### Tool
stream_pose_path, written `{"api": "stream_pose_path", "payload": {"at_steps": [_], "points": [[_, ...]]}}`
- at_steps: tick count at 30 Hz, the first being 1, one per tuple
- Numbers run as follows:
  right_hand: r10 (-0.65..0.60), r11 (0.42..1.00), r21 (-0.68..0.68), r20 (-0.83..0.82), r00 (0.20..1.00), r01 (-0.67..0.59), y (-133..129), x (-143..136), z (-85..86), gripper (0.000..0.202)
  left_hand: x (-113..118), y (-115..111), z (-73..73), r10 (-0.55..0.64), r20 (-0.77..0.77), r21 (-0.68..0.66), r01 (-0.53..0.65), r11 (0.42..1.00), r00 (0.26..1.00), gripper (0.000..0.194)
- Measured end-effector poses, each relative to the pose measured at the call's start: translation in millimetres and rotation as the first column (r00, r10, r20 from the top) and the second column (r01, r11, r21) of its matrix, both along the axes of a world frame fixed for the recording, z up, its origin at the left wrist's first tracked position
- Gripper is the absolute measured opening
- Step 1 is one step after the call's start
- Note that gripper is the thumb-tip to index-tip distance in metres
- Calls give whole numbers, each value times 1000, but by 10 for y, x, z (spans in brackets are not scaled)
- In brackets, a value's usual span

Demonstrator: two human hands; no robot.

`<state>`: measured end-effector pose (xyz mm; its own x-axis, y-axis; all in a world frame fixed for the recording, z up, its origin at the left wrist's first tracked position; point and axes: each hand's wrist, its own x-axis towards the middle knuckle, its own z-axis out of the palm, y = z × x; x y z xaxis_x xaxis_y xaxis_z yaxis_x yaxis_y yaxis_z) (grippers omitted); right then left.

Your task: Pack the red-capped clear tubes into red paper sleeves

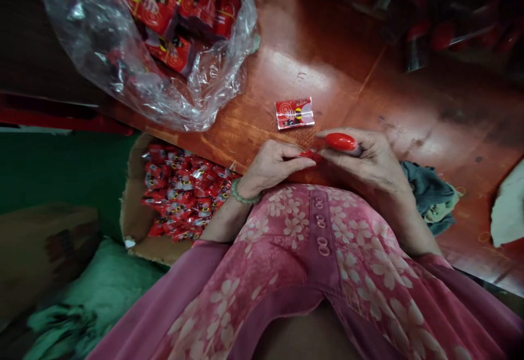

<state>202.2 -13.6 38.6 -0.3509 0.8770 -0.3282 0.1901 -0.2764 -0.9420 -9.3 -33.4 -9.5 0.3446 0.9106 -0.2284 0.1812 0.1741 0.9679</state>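
My left hand [272, 163] pinches a small red piece [309, 156] between thumb and fingers, close in front of my body. Right beside it, my right hand [374, 158] is closed around an object with a glossy red rounded end [341, 141]; its lower part is hidden in the palm, so its kind does not show. The fingertips of the right hand meet the small red piece. Just beyond both hands, a red printed label card [293, 113] with yellow and white marks lies on the wooden table [282, 71].
At the back left, a clear plastic bag [180, 106] holds rubber-banded red bundles [153, 8]. Below the table's left edge, a cardboard box [133, 202] contains many small red packets [192, 185]. A dark green cloth [428, 191] lies right. Red-ended objects [417, 38] sit in shadow at the back right.
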Motion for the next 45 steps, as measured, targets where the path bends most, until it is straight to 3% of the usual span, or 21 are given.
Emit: {"api": "stream_pose_path", "payload": {"at_steps": [5, 10, 15, 20, 25, 30, 36, 40, 45], "points": [[-4, 975, 218, 165, 986, -33, 135, 204, 78, 18, 35, 11, -10, 39, 145, 115, -56, 992, 989, 19], [30, 994, 102, 164, 986, -47, 100, 341, 207, 28, 55, 20, -35, 106, 136, 273, -141, 952, 985, 18], [80, 984, 144, 186, 979, -108, 74, 298, 250, 24, 53, 51, -24, 72, 82, 335, -96, 937, 994, 19], [212, 933, 236, 247, 945, -271, 119, 254, 235, 23, 57, 48, -33, 39, 78, 425, -69, 903, 996, 20], [336, 835, 320, 348, 875, -447, 166, 264, 244, 25, 51, 33, -42, 9, 87, 465, -49, 884, 996, 13], [433, 773, 238, 480, 763, -588, 208, 280, 272, 32, 46, 30, -54, -60, 44, 474, 31, 880, 997, 15], [523, 676, 135, 605, 600, -725, 275, 250, 297, 27, 49, 18, -76, -145, -45, 380, 152, 913, 988, 24], [582, 644, 77, 596, 553, -761, 305, 243, 274, 20, 57, 9, -105, -165, -89, 326, 185, 927, 982, 25], [643, 661, -8, 521, 561, -750, 369, 273, 174, 18, 75, 17, -115, -206, -97, 308, 226, 924, 974, 36]]}}
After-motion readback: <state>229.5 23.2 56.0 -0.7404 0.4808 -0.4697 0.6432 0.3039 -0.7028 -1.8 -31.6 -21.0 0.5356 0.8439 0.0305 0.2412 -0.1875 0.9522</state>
